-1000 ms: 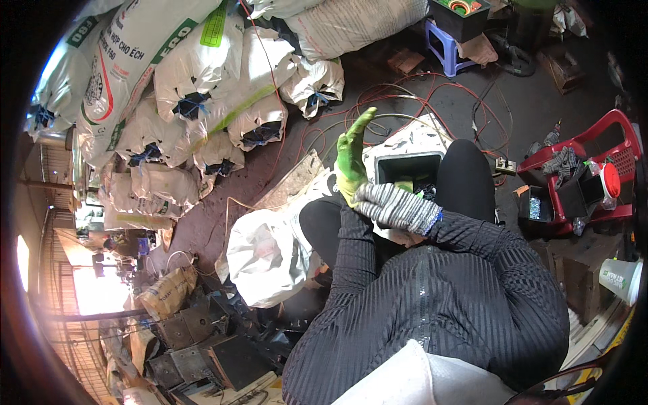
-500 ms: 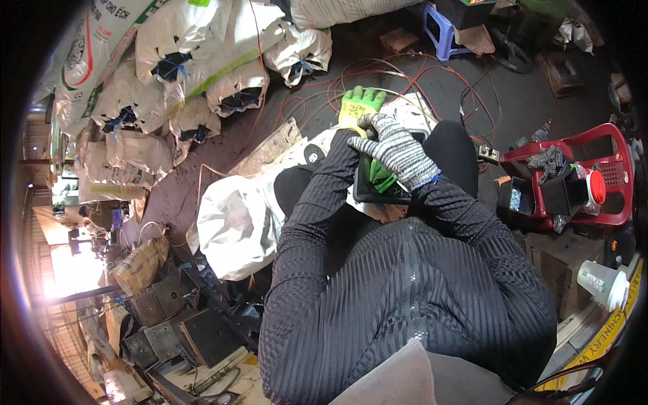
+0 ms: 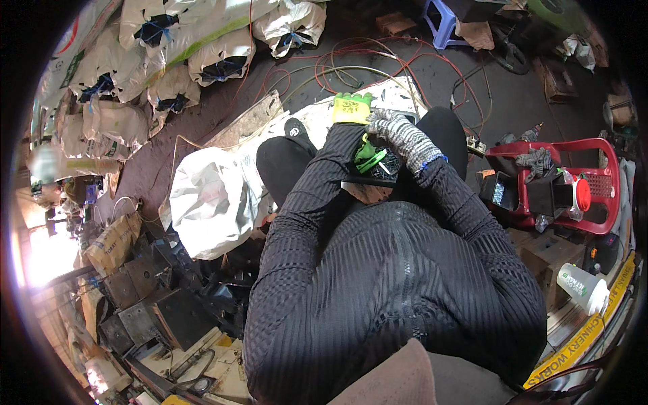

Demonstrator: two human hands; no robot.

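Note:
On my left hand (image 3: 352,110) is a yellow work glove with green fingers; the fingers are foreshortened, stretched away from me, with nothing seen in them. My right hand (image 3: 395,131) wears a grey striped knit glove, its fingers bent and closed on the thumb-side edge of the left glove. Under both hands, between my knees, a black tray (image 3: 368,181) holds small dark pieces. A bright green glove-like piece (image 3: 368,160) lies in it, partly hidden by my hands and sleeve.
A white sack (image 3: 209,202) stands to my left. On my right, a red plastic chair (image 3: 611,182) carries black bins (image 3: 548,196) and a red-lidded jar (image 3: 581,194). Red hoses (image 3: 324,64) run over the floor ahead, near a blue stool (image 3: 442,27). Stuffed white bags (image 3: 223,57) are piled far left.
My right hand has shifted from across the left wrist to the left glove's side. The left fingers look shorter and less spread. More of the tray shows, and the whole view has shifted.

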